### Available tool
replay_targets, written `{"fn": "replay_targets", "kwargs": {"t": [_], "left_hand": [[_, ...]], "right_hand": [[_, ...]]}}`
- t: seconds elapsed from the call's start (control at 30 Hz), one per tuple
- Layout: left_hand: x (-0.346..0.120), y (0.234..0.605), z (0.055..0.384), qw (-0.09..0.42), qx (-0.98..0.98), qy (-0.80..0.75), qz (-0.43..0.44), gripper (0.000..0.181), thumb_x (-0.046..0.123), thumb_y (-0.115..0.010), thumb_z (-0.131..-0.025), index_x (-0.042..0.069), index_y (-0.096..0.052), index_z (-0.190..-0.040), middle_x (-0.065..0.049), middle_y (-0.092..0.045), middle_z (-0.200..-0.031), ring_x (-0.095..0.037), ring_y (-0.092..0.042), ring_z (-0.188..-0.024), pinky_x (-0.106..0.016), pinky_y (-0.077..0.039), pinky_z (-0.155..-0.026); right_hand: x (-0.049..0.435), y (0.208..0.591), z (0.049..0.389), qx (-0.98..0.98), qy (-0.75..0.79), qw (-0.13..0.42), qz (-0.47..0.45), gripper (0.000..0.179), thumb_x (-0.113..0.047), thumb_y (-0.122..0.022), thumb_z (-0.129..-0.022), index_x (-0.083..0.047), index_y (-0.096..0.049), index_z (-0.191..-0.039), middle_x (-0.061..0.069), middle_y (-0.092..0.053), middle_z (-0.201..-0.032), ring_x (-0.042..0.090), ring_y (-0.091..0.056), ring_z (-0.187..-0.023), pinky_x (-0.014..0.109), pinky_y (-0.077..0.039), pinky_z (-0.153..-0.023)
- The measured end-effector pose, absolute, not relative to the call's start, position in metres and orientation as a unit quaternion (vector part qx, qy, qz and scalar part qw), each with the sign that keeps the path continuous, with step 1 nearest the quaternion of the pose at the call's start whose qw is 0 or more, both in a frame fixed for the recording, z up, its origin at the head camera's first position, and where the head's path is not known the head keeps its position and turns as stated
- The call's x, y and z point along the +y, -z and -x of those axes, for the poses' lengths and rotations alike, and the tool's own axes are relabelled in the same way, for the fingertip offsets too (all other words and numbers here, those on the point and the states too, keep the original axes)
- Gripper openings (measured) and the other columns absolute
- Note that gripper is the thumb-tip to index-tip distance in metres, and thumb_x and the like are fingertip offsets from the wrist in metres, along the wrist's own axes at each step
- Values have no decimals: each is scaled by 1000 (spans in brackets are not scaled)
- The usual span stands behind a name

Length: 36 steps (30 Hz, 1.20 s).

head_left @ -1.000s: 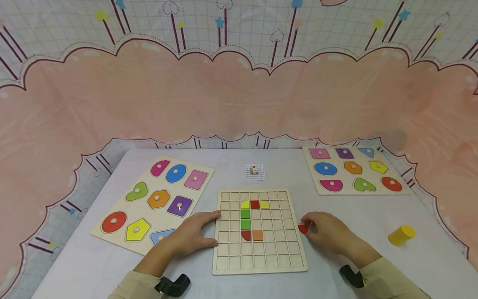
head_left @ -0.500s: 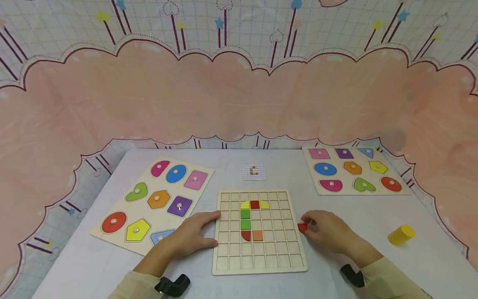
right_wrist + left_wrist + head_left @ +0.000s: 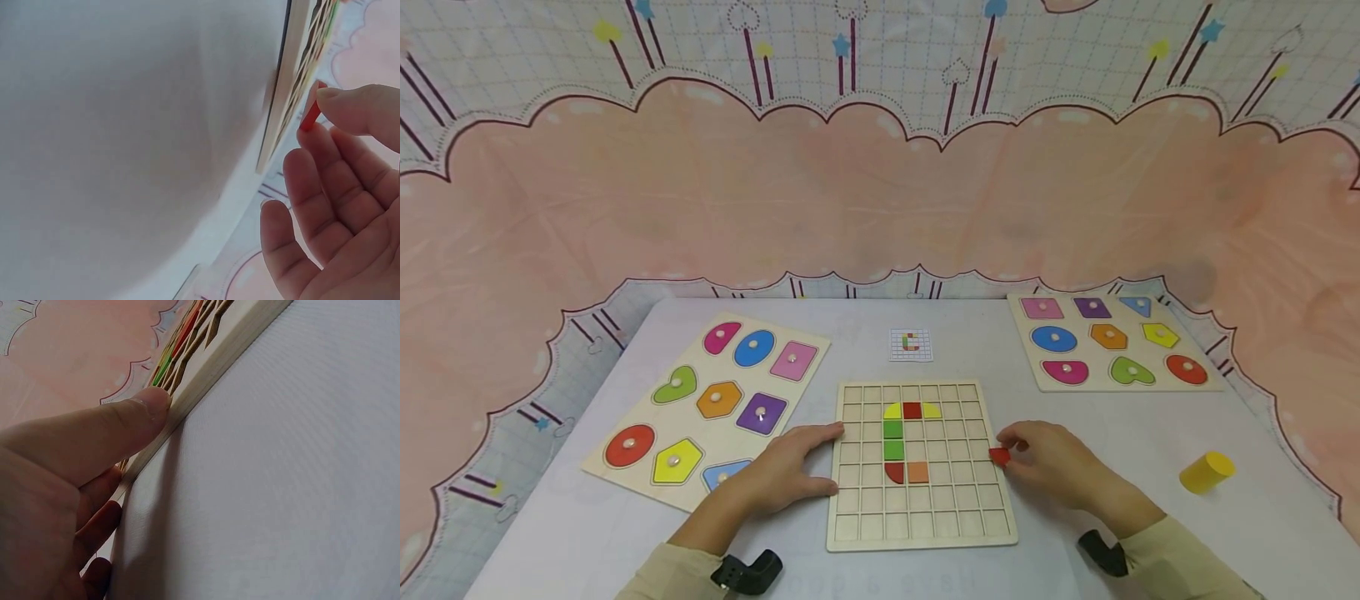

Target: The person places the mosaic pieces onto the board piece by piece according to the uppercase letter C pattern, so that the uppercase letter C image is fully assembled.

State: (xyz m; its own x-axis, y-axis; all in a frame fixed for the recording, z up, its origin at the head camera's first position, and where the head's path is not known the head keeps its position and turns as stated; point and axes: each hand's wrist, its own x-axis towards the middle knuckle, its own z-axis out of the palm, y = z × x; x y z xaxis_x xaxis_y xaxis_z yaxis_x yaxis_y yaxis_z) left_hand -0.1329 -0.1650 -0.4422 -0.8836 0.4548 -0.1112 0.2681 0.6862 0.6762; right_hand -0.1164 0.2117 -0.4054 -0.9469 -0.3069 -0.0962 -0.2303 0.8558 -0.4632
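In the head view a wooden grid board (image 3: 957, 527) lies in the middle, with yellow, red, green and orange tiles (image 3: 892, 450) set in a C-like pattern. My left hand (image 3: 786, 471) is at its left side, thumb and forefinger spread along the edge. The left wrist view shows that thumb (image 3: 134, 419) resting against the rim. At the right edge, my right hand (image 3: 1052, 465) pinches a small red tile (image 3: 999, 457) between thumb and fingertips. From the right wrist, the red tile (image 3: 310, 115) appears tilted beside the board's side (image 3: 284, 87), the other fingers loosely bent.
A small printed pattern card (image 3: 911, 344) lies beyond the board. Knobbed shape puzzles stand at the left (image 3: 640, 400) and the back right (image 3: 1101, 385). A yellow cylinder (image 3: 1206, 472) is to the right, on the white tabletop (image 3: 1097, 417).
My right hand has shifted slightly left with the red tile, which now overlaps the board's right edge. The left hand and the board have stayed in place.
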Motion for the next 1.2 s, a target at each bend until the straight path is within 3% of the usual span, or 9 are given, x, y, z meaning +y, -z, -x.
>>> {"fn": "replay_targets", "kwargs": {"t": [0.63,1.2], "left_hand": [[-165,444,133,130,909,-341,-200,72,24,-83,-81,10,-53,-145,-4,-50,-149,-31,-40,-140,-54,-34,-112],[-166,444,133,130,907,-346,-203,72,26,-82,-82,10,-53,-145,-4,-49,-149,-33,-40,-139,-54,-34,-112]], "right_hand": [[180,414,122,944,253,94,190,17,-12,-77,-85,-10,-72,-101,-8,-65,-90,14,-57,-84,36,-54,-81],[160,420,122,937,254,116,210,20,-8,-76,-87,-9,-72,-106,-5,-67,-95,14,-55,-85,38,-55,-84]]}}
